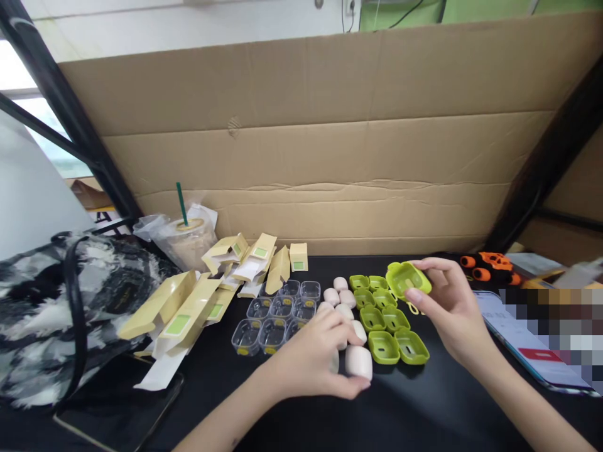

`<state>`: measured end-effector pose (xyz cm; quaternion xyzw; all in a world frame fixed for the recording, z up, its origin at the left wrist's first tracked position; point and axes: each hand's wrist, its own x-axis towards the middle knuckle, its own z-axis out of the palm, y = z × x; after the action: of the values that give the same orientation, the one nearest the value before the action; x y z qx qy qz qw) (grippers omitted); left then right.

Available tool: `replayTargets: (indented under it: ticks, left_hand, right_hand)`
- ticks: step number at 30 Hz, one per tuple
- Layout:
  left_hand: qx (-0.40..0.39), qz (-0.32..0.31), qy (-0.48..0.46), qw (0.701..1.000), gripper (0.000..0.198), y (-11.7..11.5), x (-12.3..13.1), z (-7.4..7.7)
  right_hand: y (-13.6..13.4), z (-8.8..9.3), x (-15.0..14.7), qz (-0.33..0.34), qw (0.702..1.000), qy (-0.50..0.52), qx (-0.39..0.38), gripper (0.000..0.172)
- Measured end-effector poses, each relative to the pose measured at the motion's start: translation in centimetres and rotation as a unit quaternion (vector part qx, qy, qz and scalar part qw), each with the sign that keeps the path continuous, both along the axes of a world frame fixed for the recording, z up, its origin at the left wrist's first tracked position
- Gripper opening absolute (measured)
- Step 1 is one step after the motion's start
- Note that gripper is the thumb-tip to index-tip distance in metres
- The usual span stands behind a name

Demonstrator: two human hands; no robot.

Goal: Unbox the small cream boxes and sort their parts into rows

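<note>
My right hand (455,307) grips a lime-green case cover (407,280), thumb on its near edge and its hollow facing me. A small loop hangs beneath it. My left hand (320,355) curls over the near end of a cluster of pale rounded cases (340,284), with the nearest pale rounded case (358,364) between its thumb and fingers. The left palm side is partly hidden. Right of the pale cases, two columns of green covers (373,319) lie hollow side up. Clear plastic boxes (272,336) stand in rows to the left, partly behind my left hand.
Opened cardboard boxes (188,314) are heaped at left, near a cup with a green straw (181,204) and a shaggy black-and-white bag (117,295). A phone (518,339) and an orange-and-black toy (492,267) lie at right. A cardboard sheet (306,157) stands behind the black table.
</note>
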<state>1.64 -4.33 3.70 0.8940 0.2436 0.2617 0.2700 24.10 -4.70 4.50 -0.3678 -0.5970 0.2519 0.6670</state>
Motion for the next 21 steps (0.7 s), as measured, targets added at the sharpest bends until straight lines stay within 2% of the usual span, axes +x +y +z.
replayTargets:
  ticks: [5,7,9,12,15,17,19,21]
  left_hand:
    - [0.173,0.036,0.115,0.977,0.023,0.1,0.8,-2.6]
    - [0.212,0.048,0.131,0.967,0.023,0.1,1.0,-3.0]
    - [0.216,0.063,0.13,0.966,0.028,0.1,1.1,-3.1]
    - [0.176,0.069,0.117,0.975,0.034,-0.1,1.0,-2.9]
    - [0.128,0.047,0.087,0.987,0.026,-0.2,0.9,-2.5]
    - [0.076,0.051,0.022,0.996,0.016,-0.2,0.9,-2.2]
    - [-0.02,0.08,-0.076,0.994,0.012,-0.1,1.0,-1.8]
    - [-0.162,0.101,-0.17,0.967,0.018,0.0,1.2,-1.4]
  right_hand:
    - [-0.5,-0.3,-0.5,0.033,0.999,-0.025,-0.004,0.029]
    - [-0.7,-0.6,-0.7,0.043,0.998,-0.047,0.004,0.03]
    - [-0.8,-0.7,-0.8,0.062,0.996,-0.057,0.003,0.029]
    - [-0.8,-0.8,-0.9,0.115,0.992,-0.035,-0.041,0.031]
    - [-0.7,-1.1,-1.1,0.157,0.984,-0.007,-0.088,0.035]
    - [-0.7,-1.5,-1.3,0.155,0.985,-0.023,-0.079,0.038]
    - [-0.9,-2.1,-1.8,0.134,0.987,-0.07,-0.052,0.041]
    - [-1.3,-2.6,-2.3,0.109,0.984,-0.138,-0.022,0.042]
